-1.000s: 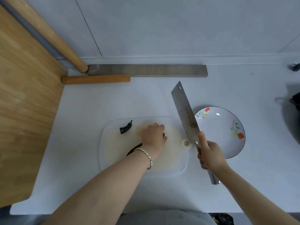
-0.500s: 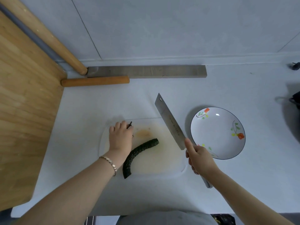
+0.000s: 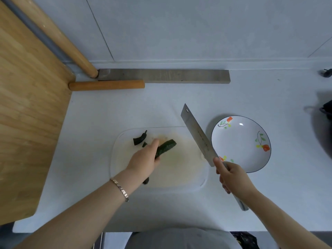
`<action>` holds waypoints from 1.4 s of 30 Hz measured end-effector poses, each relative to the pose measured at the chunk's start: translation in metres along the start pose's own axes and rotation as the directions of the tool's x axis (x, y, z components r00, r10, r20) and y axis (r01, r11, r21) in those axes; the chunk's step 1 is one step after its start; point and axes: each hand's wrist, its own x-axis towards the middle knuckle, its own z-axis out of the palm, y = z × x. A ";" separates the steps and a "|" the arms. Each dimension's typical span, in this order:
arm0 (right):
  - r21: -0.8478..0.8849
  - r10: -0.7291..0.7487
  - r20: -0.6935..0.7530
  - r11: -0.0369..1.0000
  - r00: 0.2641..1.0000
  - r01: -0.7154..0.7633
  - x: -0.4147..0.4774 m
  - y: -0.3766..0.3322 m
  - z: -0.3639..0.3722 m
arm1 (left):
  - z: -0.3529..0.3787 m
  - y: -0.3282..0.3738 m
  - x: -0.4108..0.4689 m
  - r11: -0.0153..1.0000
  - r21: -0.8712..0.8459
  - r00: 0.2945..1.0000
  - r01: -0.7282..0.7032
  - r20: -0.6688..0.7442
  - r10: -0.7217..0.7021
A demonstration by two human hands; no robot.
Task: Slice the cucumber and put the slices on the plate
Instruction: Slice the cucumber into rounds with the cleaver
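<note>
The left grip (image 3: 143,162) is closed round the cucumber (image 3: 166,147), fingers curled over its middle. The cut far end sticks out past the fingers, up and to the right, and the dark near tip shows under the wrist. Whether it rests on the board (image 3: 179,175) or is held just clear of it cannot be told. A bracelet (image 3: 120,189) sits on that wrist.

The right grip (image 3: 231,177) is wrapped round the handle of the knife (image 3: 197,135), with one digit laid up against the base of the blade. The handle's end pokes out behind the hand. The blade is raised and slants away to the left, above the board's right edge, between cucumber and plate (image 3: 239,141), and apart from the cucumber.

Two cut-off bits lie on the board's far left part: a curved stem end (image 3: 140,140) and a small scrap (image 3: 144,144) beside it, just beyond the left fingers. The board is clear plastic, smeared pale in the middle.

The plate, white with a dark rim and painted flowers, stands on the tabletop (image 3: 269,203) just right of the board.

Further back lie a wooden stick (image 3: 106,85) and a grey bar (image 3: 163,75) by the wall. A big wooden panel (image 3: 27,105) fills the left side.
</note>
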 end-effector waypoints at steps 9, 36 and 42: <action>0.037 0.014 -0.003 0.999 1.000 -0.014 -0.004 -0.006 0.002 | 0.049 -0.005 -0.014 0.874 0.416 0.937 -0.250 -0.124 0.327; -0.101 0.048 0.053 0.994 0.997 -0.042 -0.003 -0.006 0.044 | 0.062 0.040 0.007 0.974 -0.216 0.979 0.076 -0.169 -0.114; -0.198 0.010 0.033 0.980 0.999 -0.003 -0.001 -0.006 0.048 | 0.061 0.038 0.008 0.970 -0.225 0.985 0.091 -0.121 -0.121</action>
